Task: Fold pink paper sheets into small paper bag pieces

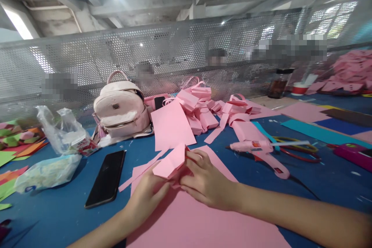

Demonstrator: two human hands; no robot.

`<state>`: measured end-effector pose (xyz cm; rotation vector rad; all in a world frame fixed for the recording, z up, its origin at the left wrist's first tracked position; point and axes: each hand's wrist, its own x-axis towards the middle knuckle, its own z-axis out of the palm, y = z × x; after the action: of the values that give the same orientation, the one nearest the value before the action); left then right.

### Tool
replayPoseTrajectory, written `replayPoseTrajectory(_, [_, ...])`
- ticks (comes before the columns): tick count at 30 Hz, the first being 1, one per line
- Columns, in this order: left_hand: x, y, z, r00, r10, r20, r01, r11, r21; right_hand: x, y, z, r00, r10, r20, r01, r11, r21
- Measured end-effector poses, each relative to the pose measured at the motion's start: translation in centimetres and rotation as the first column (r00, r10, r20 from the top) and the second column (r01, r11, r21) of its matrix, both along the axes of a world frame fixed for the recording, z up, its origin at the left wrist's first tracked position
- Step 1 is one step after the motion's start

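A small folded pink paper box (171, 162) is held up between both hands, above a large pink paper sheet (209, 224). My left hand (147, 193) closes on its left lower side, thumb toward me. On the right side, my right hand (205, 180) grips it with bent fingers, some hidden behind the paper. Thin pink paper strips (142, 168) lie just left of the box. Beyond it rest a flat pink sheet (173, 126) and a heap of folded pink paper pieces (200, 108).
At right lies a pink glue gun (258, 149) with its cord, beside scissors (299, 155). A black phone (106, 178), a plastic bag (62, 130) and a tissue pack (48, 174) are at left. Behind stand a pale backpack (119, 108), a dark jar (279, 83) and a perforated metal screen (174, 42).
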<state>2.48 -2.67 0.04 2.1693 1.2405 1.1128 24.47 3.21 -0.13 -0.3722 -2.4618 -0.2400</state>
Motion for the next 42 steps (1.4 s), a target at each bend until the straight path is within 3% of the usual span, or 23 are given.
replayPoseTrajectory(6, [-0.8,0.3,-0.9,0.994,0.112,-0.001,-0.112,0.993,-0.022,0.1,0.4,0.1,0.999,-0.034,-0.006,0.033,0.999,-0.03])
replayPoseTrajectory(13, [-0.8,0.4,-0.1,0.998,0.058,-0.037,-0.06,0.995,-0.077,0.1,0.8,0.0,0.99,-0.139,0.007,0.139,0.98,-0.146])
replayPoseTrajectory(21, [-1.1,0.6,-0.9,0.996,0.052,-0.069,-0.06,0.993,-0.107,0.1,0.2,0.1,0.997,-0.006,0.073,0.024,0.968,-0.25])
replayPoseTrajectory(26, [-1.0,0.5,-0.9,0.997,0.054,-0.061,-0.059,0.995,-0.08,-0.1,0.0,0.1,0.995,-0.001,0.1,0.034,0.942,-0.335])
replayPoseTrajectory(37, [-1.1,0.6,-0.6,0.995,0.035,-0.09,-0.038,0.999,-0.035,0.0,0.2,0.8,0.992,-0.004,0.126,0.042,0.953,-0.3])
replayPoseTrajectory(42, [-2.4,1.7,0.2,0.995,0.036,-0.095,-0.036,0.999,0.011,1.1,2.3,0.9,0.997,-0.076,-0.025,0.066,0.957,-0.282])
